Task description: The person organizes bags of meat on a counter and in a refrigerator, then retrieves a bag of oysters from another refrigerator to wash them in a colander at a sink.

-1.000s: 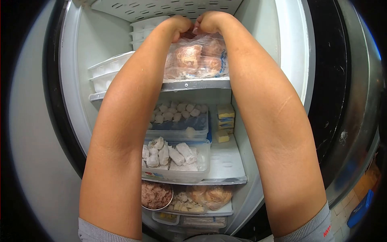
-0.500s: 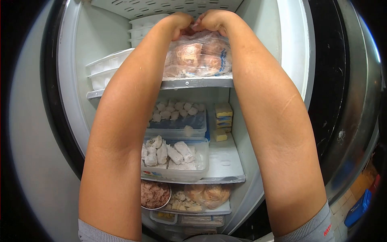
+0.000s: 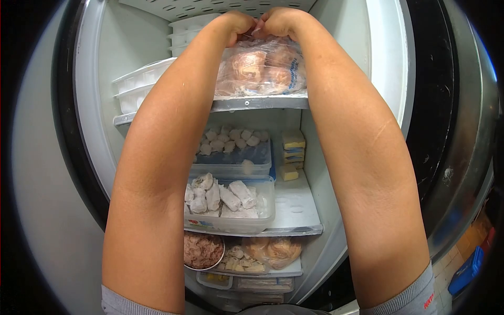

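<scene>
On the fridge's top shelf (image 3: 252,103) sits a clear plastic bag (image 3: 257,71) with blue print and pinkish-orange pieces inside. My left hand (image 3: 242,26) and my right hand (image 3: 277,23) meet at the top of this bag, close together. Both have their fingers bent around its gathered plastic. The fingertips are partly hidden behind the knuckles. My forearms reach up on either side of the bag.
White stacked trays (image 3: 134,86) stand at the upper left. Below are a container of floured rolls (image 3: 231,202), a container of white balls (image 3: 236,152), yellow blocks (image 3: 293,149), a bowl of minced food (image 3: 202,251) and a bag of orange food (image 3: 281,252).
Both hands have shifted slightly and remain at the top of the bag. The camera view has moved a little.
</scene>
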`<state>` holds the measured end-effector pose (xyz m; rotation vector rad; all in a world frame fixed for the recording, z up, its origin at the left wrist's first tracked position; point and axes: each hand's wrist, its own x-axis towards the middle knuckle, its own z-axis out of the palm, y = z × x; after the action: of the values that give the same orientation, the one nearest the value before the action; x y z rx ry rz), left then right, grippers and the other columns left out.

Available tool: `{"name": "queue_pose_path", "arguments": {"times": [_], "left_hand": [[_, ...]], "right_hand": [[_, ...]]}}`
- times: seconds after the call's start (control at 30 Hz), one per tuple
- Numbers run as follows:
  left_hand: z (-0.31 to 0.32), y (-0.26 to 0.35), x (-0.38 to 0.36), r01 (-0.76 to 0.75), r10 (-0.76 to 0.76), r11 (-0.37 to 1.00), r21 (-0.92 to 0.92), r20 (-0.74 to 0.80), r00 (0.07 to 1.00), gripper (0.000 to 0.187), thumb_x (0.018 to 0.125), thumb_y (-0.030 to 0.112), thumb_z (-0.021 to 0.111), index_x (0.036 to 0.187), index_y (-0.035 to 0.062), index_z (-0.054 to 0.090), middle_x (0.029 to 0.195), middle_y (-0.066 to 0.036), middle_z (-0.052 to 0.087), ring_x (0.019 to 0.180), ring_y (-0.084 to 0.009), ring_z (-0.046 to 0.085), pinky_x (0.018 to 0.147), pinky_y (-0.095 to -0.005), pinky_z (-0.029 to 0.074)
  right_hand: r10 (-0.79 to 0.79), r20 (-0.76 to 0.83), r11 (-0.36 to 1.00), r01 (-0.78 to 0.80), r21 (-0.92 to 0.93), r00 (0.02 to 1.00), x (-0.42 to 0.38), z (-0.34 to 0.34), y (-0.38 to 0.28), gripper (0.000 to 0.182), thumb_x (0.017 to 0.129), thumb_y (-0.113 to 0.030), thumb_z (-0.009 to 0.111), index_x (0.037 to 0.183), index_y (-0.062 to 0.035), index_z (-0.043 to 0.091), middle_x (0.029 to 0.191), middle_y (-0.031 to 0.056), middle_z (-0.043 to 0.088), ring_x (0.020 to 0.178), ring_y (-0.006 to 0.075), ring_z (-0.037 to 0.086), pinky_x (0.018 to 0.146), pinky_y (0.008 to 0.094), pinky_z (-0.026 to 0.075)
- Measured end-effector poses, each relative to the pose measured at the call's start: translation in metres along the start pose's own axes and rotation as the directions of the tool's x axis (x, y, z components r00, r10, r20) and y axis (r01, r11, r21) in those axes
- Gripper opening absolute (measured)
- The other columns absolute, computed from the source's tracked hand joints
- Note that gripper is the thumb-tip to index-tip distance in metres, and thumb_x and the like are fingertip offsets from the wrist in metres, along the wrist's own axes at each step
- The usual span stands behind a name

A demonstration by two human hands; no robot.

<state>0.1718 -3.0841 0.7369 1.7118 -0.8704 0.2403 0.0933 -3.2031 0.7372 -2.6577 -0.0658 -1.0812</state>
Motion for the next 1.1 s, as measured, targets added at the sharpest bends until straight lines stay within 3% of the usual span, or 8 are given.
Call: {"name": "queue_pose_path", "arguments": {"times": [0.17,0.23,0.33,0.67,0.83,0.97,1.03,1.1], "left_hand": [[-0.008,-0.002,0.010,-0.006,0.000,0.969,0.248,0.025,1.000,0.024,0.093,0.012,0.056,0.113,0.0089,0.068,0.103,-0.003,0.066,0.088,-0.0141,0.060,0.077,-0.0278,0.048],[-0.009,-0.004,0.005,-0.159,0.141,0.844,0.511,0.075,0.987,0.032,0.087,0.011,0.062,0.119,0.0138,0.067,0.100,-0.002,0.067,0.083,-0.0125,0.059,0.073,-0.0265,0.047],[-0.007,0.000,0.004,-0.165,0.152,0.695,0.700,0.081,0.985,0.042,0.082,0.011,0.067,0.123,0.0159,0.065,0.094,-0.002,0.068,0.078,-0.0125,0.057,0.068,-0.0272,0.046],[-0.010,0.002,-0.001,-0.270,0.251,0.587,0.763,0.145,0.957,0.020,0.081,0.017,0.068,0.099,0.0095,0.065,0.082,-0.001,0.063,0.071,-0.0132,0.052,0.060,-0.0306,0.044],[-0.012,0.000,0.005,-0.284,0.269,0.770,0.572,0.112,0.957,0.009,0.084,0.011,0.065,0.092,0.0075,0.062,0.079,-0.001,0.061,0.070,-0.0112,0.055,0.061,-0.0268,0.045],[-0.012,0.002,0.001,-0.244,0.236,0.793,0.558,0.087,0.968,0.005,0.087,0.009,0.062,0.091,0.0075,0.060,0.079,0.000,0.061,0.070,-0.0104,0.059,0.061,-0.0256,0.046],[-0.013,0.004,-0.004,-0.181,0.190,0.896,0.405,0.019,0.982,0.004,0.091,0.011,0.059,0.092,0.0074,0.059,0.081,0.000,0.062,0.070,-0.0112,0.062,0.061,-0.0254,0.048],[-0.012,0.007,-0.006,-0.157,0.180,0.894,0.420,-0.015,0.983,0.005,0.093,0.012,0.056,0.094,0.0071,0.057,0.082,-0.001,0.063,0.070,-0.0117,0.063,0.061,-0.0255,0.048]], "right_hand": [[-0.059,-0.002,0.998,0.059,-0.024,0.998,-0.003,-0.004,0.002,0.024,0.081,-0.024,0.076,0.100,-0.0106,0.071,0.106,0.0075,0.069,0.104,0.0226,0.059,0.097,0.0386,0.040],[-0.075,0.012,0.996,0.076,-0.039,0.997,-0.006,-0.005,0.003,0.023,0.080,-0.024,0.077,0.099,-0.0109,0.071,0.106,0.0074,0.069,0.104,0.0223,0.059,0.097,0.0385,0.040],[-0.083,0.025,0.996,0.084,-0.028,0.996,-0.008,-0.005,0.004,0.024,0.079,-0.025,0.079,0.098,-0.0116,0.072,0.106,0.0070,0.069,0.104,0.0222,0.059,0.097,0.0380,0.040],[-0.016,-0.004,0.996,0.016,-0.088,1.000,-0.005,-0.007,0.012,0.025,0.079,-0.026,0.079,0.100,-0.0168,0.071,0.104,0.0032,0.068,0.102,0.0202,0.058,0.093,0.0400,0.043],[-0.008,-0.007,0.985,0.006,-0.174,1.000,-0.013,-0.008,0.009,0.026,0.081,-0.027,0.076,0.105,-0.0198,0.069,0.101,0.0012,0.068,0.099,0.0193,0.058,0.089,0.0390,0.045],[-0.044,0.064,0.985,0.054,-0.164,0.997,-0.021,-0.008,0.005,0.024,0.080,-0.022,0.076,0.103,-0.0184,0.069,0.103,0.0016,0.068,0.099,0.0200,0.058,0.089,0.0387,0.044],[-0.026,0.081,0.988,0.038,-0.150,0.996,-0.017,-0.006,0.006,0.024,0.079,-0.021,0.076,0.102,-0.0174,0.069,0.104,0.0021,0.068,0.099,0.0202,0.058,0.090,0.0388,0.044],[0.004,0.138,0.988,0.017,-0.155,0.990,-0.012,-0.008,0.007,0.034,0.083,-0.032,0.072,0.117,-0.0265,0.067,0.123,0.0020,0.064,0.111,0.0223,0.060,0.095,0.0403,0.047]]}}
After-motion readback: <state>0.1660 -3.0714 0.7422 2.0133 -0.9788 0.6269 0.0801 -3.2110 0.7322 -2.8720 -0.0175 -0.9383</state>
